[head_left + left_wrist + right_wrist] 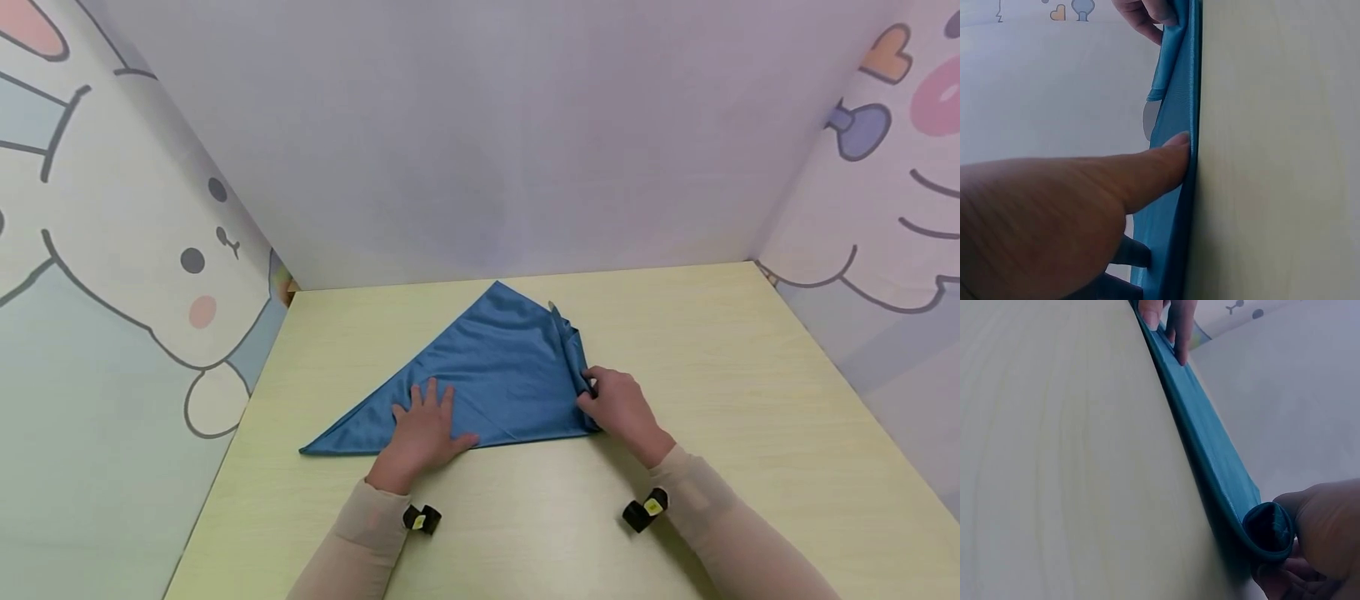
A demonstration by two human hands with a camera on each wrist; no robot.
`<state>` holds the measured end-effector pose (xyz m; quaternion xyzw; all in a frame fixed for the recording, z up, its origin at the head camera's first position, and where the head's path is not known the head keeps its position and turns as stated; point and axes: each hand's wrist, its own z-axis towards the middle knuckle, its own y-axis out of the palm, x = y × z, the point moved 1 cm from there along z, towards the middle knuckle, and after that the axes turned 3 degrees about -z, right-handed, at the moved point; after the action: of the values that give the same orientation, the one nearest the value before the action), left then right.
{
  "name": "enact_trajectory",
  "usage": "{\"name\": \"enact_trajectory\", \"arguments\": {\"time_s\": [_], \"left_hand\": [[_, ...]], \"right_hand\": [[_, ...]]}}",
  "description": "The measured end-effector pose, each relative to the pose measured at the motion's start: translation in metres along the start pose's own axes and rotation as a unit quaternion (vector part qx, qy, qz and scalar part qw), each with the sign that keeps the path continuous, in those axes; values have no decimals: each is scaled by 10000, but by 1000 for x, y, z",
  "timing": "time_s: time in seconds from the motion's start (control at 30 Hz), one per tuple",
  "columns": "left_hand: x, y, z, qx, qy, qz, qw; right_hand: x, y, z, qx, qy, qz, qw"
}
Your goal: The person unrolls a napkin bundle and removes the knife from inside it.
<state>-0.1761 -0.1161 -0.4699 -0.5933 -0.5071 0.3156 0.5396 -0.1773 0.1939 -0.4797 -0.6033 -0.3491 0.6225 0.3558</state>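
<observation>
The glossy blue cloth (pixel 502 375) lies on the counter (pixel 750 417), long axis left to right, narrow point directed left. The left hand (pixel 426 429) rests on it, fingers spread. The right hand (pixel 621 408) grips the rolled right end, fingers curled. Yellow label (pixel 655 506) on the right wrist device (pixel 638 516): illegible.

In mid-frame, the cloth (pixel 491 358) is showing plain blue, looking teal in the right wrist view. The worktop (pixel 750 375) is displaying pale yellow with faint wood grain. Toward the bottom, the sleeves (pixel 367 533) are showing beige, the wrist devices (pixel 638 517) black with yellow patches (pixel 652 507). The back wall (pixel 487 142), upper centre, is looking pale lavender-grey. At frame left, a grey-outlined cartoon animal (pixel 135 225) is showing white with a pink cheek (pixel 202 312); at upper right, a heart (pixel 888 55) is showing orange.
</observation>
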Motion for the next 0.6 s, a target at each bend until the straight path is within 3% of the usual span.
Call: {"name": "enact_trajectory", "arguments": {"time_s": [0.6], "left_hand": [[-3,0,3,30,-96,60,9999]], "right_hand": [[15,-6,3,-333,166,233,9990]]}}
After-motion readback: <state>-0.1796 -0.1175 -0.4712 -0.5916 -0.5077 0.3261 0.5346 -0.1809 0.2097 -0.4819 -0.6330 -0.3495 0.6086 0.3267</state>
